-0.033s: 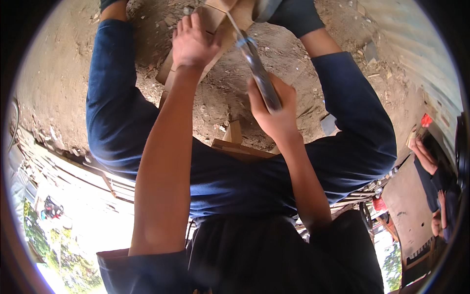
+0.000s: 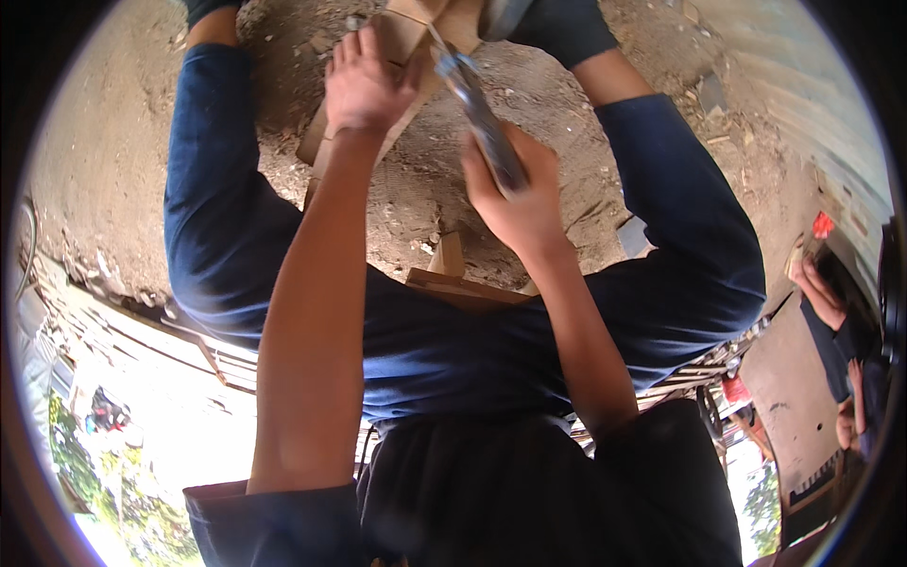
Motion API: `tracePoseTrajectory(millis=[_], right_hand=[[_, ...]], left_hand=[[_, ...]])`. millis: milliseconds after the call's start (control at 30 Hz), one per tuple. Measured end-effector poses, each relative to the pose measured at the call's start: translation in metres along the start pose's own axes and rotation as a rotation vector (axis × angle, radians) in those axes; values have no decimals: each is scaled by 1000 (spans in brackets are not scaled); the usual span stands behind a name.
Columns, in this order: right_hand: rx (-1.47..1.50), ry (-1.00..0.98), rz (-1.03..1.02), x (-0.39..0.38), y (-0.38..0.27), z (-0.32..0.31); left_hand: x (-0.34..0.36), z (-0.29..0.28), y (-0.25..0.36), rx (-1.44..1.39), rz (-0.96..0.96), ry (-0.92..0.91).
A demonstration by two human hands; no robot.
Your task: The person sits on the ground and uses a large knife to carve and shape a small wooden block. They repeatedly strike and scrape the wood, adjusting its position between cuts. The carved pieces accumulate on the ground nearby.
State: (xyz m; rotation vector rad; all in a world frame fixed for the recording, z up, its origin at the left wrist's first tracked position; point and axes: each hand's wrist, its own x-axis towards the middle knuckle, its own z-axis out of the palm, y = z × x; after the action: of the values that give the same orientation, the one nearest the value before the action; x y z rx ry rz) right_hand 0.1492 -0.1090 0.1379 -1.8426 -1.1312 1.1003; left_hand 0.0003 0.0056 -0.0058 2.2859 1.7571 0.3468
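Observation:
I am crouched over dirt ground, my knees in blue trousers on either side. My left hand (image 2: 364,85) lies flat with its fingers spread on a pale wooden board (image 2: 402,33) on the ground. Fingers of my right hand (image 2: 515,203) wrap the handle of a long grey metal tool (image 2: 477,109). The tool slants up and to the left, and its tip meets the board just right of my left fingers. Whether it is a chisel or a blade I cannot tell.
Small wooden offcuts (image 2: 452,269) lie between my knees, and chips and stones litter the dirt (image 2: 104,142). Another person's hand (image 2: 820,288) reaches in at the right edge near a small red object (image 2: 822,225). A grey slab (image 2: 789,397) sits at lower right.

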Motion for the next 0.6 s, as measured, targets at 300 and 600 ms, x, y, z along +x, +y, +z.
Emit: tracePoseTrajectory(millis=[300, 600], right_hand=[[14, 15, -57, -26, 35, -4], [-40, -44, -15, 19, 20, 14]], left_hand=[[-1, 1, -4, -50, 13, -26], [-4, 1, -11, -23, 22, -25]])
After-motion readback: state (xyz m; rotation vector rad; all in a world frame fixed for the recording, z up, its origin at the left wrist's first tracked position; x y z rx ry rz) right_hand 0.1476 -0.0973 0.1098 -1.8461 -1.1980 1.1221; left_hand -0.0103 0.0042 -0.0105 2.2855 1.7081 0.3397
